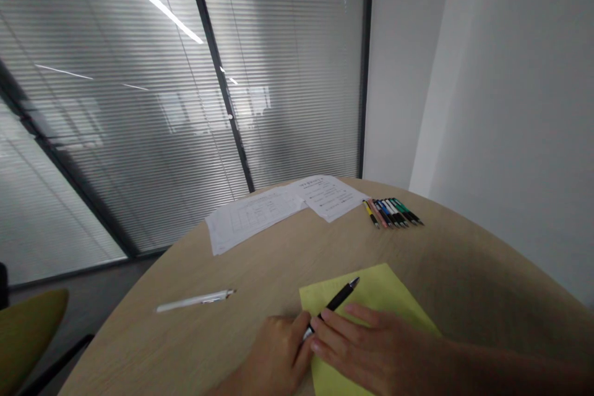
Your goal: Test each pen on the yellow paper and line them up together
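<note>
A black pen lies slanted over the near left part of a yellow sheet of paper on the round wooden table. My left hand is closed, its thumb and fingers pinching the pen's lower end at the sheet's left edge. My right hand rests on the yellow sheet with its fingers stretched leftward, the fingertips touching the same end of the pen.
A white pen lies alone to the left. Two white printed sheets sit at the far edge, beside a row of several coloured pens. A yellow-green chair stands at lower left, with glass walls and blinds behind.
</note>
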`<state>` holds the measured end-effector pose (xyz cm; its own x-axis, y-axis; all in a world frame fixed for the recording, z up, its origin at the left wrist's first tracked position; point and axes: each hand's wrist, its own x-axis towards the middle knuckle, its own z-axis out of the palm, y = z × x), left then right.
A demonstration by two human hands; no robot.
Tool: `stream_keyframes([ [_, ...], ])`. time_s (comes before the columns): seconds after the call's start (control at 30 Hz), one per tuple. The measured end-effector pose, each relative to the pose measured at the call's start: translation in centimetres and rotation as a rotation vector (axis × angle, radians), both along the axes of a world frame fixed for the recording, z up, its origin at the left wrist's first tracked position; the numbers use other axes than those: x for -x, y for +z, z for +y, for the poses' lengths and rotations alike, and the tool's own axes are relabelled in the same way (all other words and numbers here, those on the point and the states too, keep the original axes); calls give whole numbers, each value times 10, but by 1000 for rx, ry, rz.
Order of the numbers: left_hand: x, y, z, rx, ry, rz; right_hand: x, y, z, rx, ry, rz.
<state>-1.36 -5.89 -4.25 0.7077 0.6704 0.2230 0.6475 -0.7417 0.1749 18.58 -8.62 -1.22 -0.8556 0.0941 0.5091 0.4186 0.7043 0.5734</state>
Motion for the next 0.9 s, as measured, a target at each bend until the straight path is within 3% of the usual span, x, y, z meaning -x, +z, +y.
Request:
stream_keyframes([
  [0.27, -7, -5, -20, 256, -111, -153, -1, 0, -1, 117, 110, -30],
  [0.37, -4, 3, -20, 206, -110, -174, -6, 1, 4, 188, 86, -40],
  [0.47, 2, 15, -14, 93, -108, -235, -14, 2, 17, 321, -51, 55],
  [0.6, 6, 20, -3, 38, -193, -166, -30, 4, 39, 672, -253, 413],
  [0.67, 6, 14, 3, 17, -276, -95, -38, 7, 50, 861, -258, 626],
  [0.73, 5, 2, 7, -16, -396, -31, -45, 11, 58, 1053, -195, 832],
  [0.9, 5, -28, 15, -100, -499, 100, -53, 24, 68, 1682, 70, 1265],
])
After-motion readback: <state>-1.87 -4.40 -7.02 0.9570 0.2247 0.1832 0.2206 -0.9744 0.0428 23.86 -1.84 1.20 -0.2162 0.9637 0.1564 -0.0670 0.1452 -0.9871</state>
